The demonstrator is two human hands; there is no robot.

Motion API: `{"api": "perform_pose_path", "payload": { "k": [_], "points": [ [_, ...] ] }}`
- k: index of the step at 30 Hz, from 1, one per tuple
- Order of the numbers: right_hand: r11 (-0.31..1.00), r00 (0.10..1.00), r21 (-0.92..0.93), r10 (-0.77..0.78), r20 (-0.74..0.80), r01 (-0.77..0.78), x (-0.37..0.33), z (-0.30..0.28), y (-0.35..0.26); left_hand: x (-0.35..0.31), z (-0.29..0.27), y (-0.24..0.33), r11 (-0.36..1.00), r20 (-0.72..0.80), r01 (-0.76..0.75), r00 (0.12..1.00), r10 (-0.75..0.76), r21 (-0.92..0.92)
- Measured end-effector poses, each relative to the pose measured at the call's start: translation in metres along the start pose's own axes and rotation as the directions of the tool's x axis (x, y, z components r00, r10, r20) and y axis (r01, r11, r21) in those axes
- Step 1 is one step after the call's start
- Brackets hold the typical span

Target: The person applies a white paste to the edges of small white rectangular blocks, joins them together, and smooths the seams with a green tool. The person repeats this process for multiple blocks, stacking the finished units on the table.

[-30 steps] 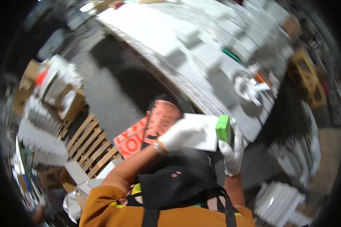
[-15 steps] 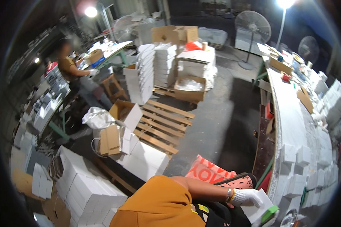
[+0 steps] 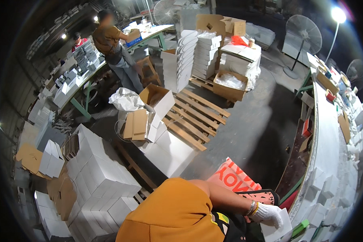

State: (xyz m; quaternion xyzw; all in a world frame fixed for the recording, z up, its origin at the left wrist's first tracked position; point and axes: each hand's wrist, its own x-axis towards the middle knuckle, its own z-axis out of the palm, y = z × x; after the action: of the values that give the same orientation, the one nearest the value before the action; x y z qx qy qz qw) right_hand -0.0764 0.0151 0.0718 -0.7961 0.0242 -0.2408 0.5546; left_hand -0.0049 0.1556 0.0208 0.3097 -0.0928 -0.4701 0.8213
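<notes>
Arm outstretched, your left hand (image 3: 270, 215) lies part-curled over the white panel (image 3: 284, 227), its grip impossible to tell; your right hand isn't visible. Just right of the panel is a green block (image 3: 300, 228).

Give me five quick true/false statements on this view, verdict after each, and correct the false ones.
1. The left hand wears a white glove. True.
2. The left hand's fingers lie over a bright green item. False: they lie over a flat white piece; the bright green item is to its right.
3. A wooden pallet shows bare slats. True.
4. The lamp at upper right is switched off. False: the lamp is lit.
5. A co-worker stands beside a green-legged table. True.
</notes>
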Motion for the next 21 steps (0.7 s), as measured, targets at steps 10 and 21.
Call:
{"api": "perform_pose_path", "payload": {
  "k": [10, 21],
  "points": [
    [0.998, 0.999, -0.067, 0.014, -0.030, -0.016, -0.011, -0.001, -0.004, -0.007, -0.003, 0.003, 0.989, 0.154, -0.144, 0.978, 0.144, -0.012],
    [0.962, 0.996, -0.259, -0.088, 0.011, 0.088, -0.049, -0.021, 0.016, -0.020, 0.011, 0.042, 0.997, 0.086, -0.024, 0.996, 0.018, 0.077]
  ]
}}
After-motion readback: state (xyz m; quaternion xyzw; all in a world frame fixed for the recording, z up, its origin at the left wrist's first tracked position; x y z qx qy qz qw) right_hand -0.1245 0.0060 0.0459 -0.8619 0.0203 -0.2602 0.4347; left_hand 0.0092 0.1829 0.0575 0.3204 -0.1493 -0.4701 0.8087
